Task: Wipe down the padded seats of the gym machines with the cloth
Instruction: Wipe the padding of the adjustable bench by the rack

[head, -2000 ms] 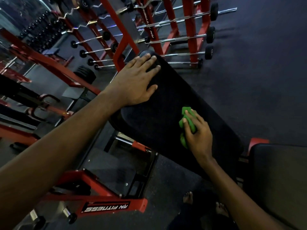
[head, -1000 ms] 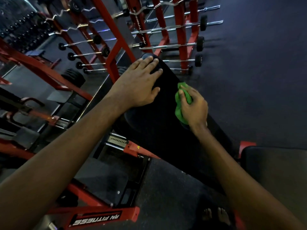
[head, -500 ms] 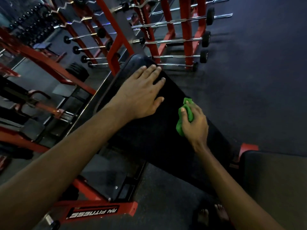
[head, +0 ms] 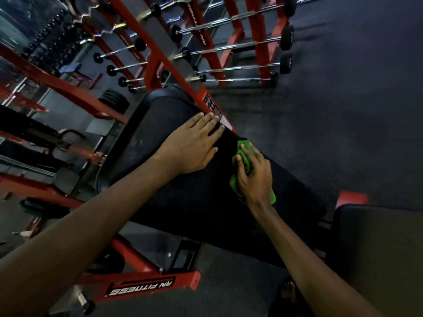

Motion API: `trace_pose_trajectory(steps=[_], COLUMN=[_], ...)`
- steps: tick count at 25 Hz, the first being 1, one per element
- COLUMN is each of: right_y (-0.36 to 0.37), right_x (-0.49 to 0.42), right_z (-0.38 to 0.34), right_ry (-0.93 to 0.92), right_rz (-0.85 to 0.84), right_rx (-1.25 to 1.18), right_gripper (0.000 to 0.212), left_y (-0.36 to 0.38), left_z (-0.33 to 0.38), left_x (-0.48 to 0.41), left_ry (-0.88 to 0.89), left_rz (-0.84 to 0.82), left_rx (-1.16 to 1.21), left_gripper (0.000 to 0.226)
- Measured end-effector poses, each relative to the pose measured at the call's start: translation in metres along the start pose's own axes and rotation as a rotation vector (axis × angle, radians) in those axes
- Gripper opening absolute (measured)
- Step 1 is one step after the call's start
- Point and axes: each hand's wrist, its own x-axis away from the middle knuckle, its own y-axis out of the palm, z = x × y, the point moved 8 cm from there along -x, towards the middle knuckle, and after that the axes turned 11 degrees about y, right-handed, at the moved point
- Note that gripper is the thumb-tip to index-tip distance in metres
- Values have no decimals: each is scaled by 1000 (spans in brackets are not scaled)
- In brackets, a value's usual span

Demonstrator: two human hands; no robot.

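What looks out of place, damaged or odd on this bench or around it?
Nothing looks broken or spilled. The only blemish is a few faint pale marks on the black padded bench, left of the left hand. The right hand grips the crumpled green cloth on the pad.

We read "RN FITNESS" in white letters on a black label [head: 142,288], lower left of the frame, upside down from our view. The label sits on the red base bar [head: 187,281] of the machine. Upper centre, a red rack upright [head: 206,40] carries white lettering running along it; we make out "RN", rest too small. Centre of frame, a sticker [head: 212,108] on the slanted red frame beam [head: 158,53] has small print, not readable.
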Motion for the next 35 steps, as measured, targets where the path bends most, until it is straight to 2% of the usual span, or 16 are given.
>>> trace_pose_trajectory(steps=[4,9,15,17,20,22,29,33,35], right_y=[-2,-11,0,-3,-4,-2,6,7,5], right_x=[-10,-11,-26,-20,7,32,12,-32,-27], right_z=[-9,35,-32,-16,21,28,19,14,24], right_ry=[-166,60,-152,-126,12,-13,-84,72,64], right_rz=[-40,9,-42,-67,-159,-210,-60,-70,-42], right_rx=[22,9,0,20,117,122,109,47,54], right_gripper=[37,33,35,41,62,72,47,45,46], left_y=[-1,-1,-4,-2,5,7,6,7,7], left_z=[0,-1,-10,-7,6,7,6,6,6], left_x=[-3,-3,0,2,2,1,0,-1,-1], left_ry=[-5,-15,-97,-84,-31,-27,-29,-27,-25], left_rz=[4,-7,0,0,-24,-21,-27,-30,-24], left_rx=[11,6,-14,-26,-60,-65,-75,-80,-83], left_gripper=[62,62,64,66,71,73,72,72,72])
